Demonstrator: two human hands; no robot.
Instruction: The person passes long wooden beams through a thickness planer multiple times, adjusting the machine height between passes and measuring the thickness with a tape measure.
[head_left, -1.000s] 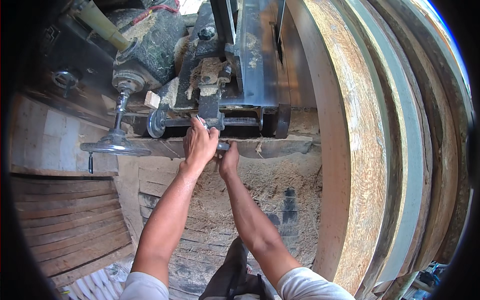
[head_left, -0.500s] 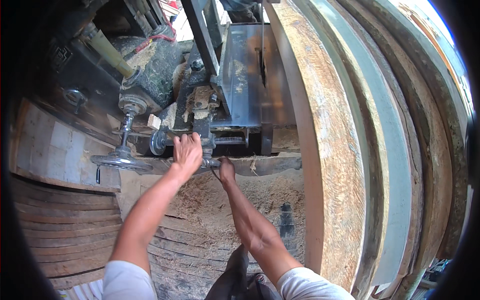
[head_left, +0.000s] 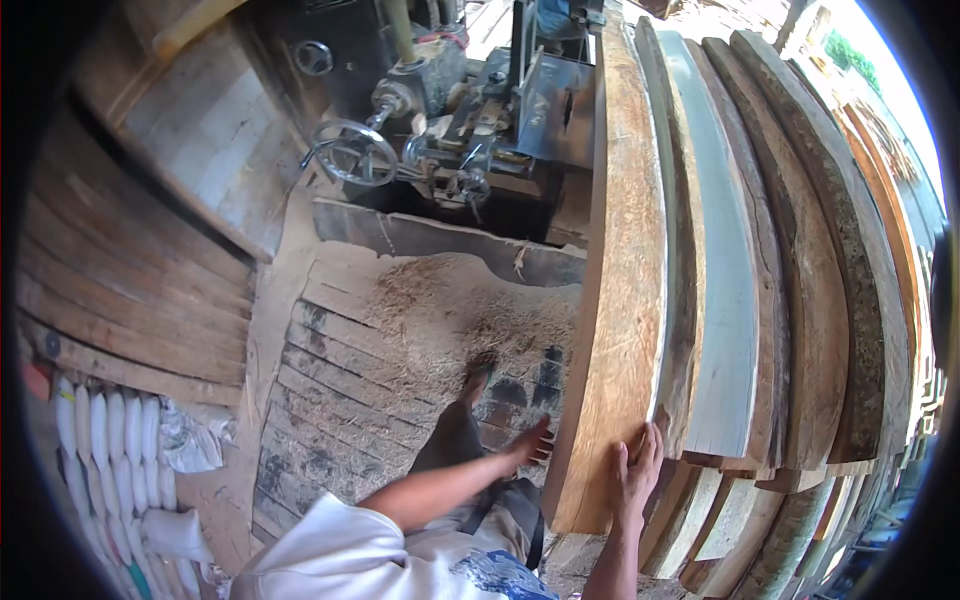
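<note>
My right hand grips the near right edge of a long, pale brown beam that lies lengthwise on the timber stack. My left hand is just left of the beam's near end, empty, with its fingers apart and slightly bent. Behind and to the left stands the sawing machine, with a chrome handwheel, a grey gearbox and a steel table.
More rough planks are stacked to the right. Dark boards and white sacks are on the left. A slatted floor with sawdust lies beneath me, with my leg and foot on it. A timber edge fronts the machine.
Both my hands have left the machine's shaft and moved down and right to the beam, the right one taking hold of it. My view has swung, so the machine sits higher and farther away.
</note>
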